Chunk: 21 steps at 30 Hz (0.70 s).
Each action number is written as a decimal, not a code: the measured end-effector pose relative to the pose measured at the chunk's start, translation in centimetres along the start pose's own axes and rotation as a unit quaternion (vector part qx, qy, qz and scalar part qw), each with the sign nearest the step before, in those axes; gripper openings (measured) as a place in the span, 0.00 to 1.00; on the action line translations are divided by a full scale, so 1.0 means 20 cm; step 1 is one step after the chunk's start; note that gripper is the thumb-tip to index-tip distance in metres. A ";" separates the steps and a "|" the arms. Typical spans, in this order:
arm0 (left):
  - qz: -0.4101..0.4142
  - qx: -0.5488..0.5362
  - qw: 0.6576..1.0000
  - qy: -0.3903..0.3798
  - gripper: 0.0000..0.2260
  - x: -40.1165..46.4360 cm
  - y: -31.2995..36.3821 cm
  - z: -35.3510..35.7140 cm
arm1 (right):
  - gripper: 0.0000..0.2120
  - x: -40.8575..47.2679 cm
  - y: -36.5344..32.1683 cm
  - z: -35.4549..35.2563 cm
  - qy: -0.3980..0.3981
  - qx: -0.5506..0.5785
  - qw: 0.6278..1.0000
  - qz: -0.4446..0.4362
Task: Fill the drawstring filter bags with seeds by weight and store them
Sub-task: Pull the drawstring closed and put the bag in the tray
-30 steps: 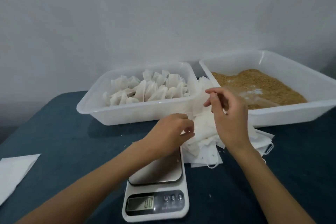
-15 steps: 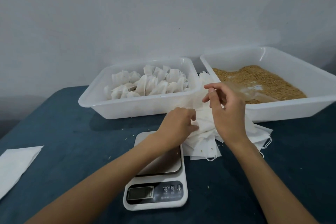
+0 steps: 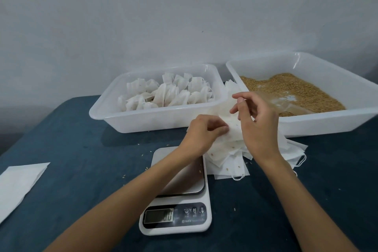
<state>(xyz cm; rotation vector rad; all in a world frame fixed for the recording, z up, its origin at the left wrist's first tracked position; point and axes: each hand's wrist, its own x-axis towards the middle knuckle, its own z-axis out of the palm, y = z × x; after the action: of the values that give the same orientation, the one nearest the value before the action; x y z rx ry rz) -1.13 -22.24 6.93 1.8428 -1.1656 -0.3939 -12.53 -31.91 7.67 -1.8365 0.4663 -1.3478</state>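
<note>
Both of my hands hold one empty white filter bag (image 3: 229, 108) lifted off a pile of empty bags (image 3: 227, 159) on the blue table. My left hand (image 3: 204, 135) pinches the bag's lower edge. My right hand (image 3: 257, 125) pinches its upper edge with thumb and forefinger. A white tray (image 3: 143, 118) at the back holds several filled, tied bags (image 3: 165, 94). The tray on the right (image 3: 327, 122) holds brown seeds (image 3: 296, 90) and a clear scoop (image 3: 290, 104). A white digital scale (image 3: 180, 196) sits in front with a bare steel platform.
A flat white sheet (image 3: 18, 184) lies at the table's left edge. Loose seeds are scattered on the blue cloth (image 3: 92, 159) near the scale. A plain grey wall stands behind the trays.
Both hands have risen slightly with the bag pulled up from the pile. The view has tilted, so the scale and trays sit a little higher in the picture.
</note>
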 end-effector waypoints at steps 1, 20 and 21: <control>0.011 0.008 1.000 0.004 0.03 0.00 0.01 0.00 | 0.08 0.00 0.00 0.00 0.000 -0.001 1.000 0.001; -0.036 -0.236 0.963 -0.129 0.08 -0.06 0.07 0.04 | 0.07 0.02 -0.03 -0.05 0.103 0.067 0.991 -0.047; -0.047 -0.277 0.952 -0.123 0.07 -0.07 0.06 0.01 | 0.07 0.03 -0.04 -0.05 0.116 0.082 0.988 -0.054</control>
<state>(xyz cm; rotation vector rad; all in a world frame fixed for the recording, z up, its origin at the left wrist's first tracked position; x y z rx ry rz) -2.54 -21.39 7.63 1.3803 -0.9967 -0.9259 -13.42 -32.23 8.67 -1.5991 0.3671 -1.6336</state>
